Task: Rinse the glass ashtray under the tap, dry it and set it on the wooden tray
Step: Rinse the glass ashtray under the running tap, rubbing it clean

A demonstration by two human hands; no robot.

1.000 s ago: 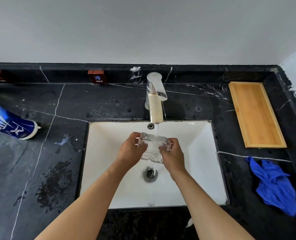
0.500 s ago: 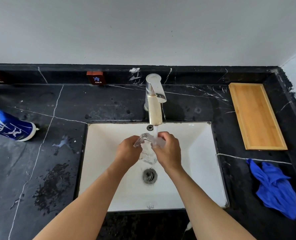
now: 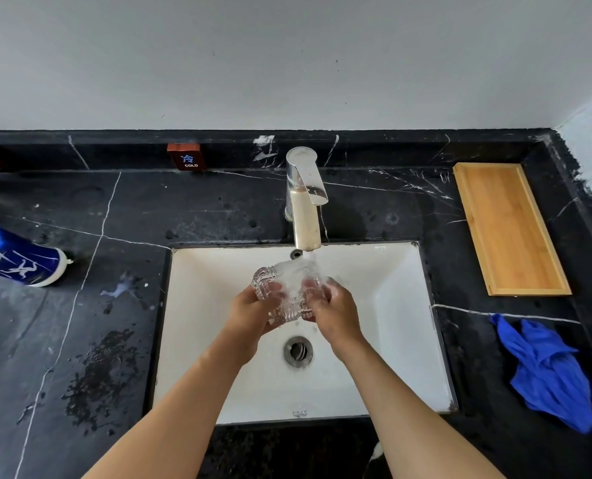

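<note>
A: Glass ashtray sits mid-frame over the sink, right under the tap, water hitting its top.

B: Grip?

A: Left hand and right hand curl closed on opposite sides, ashtray between them.

B: Next target?

A: Cloth lies lower right, tray upper right; right hand is nearer both.
</note>
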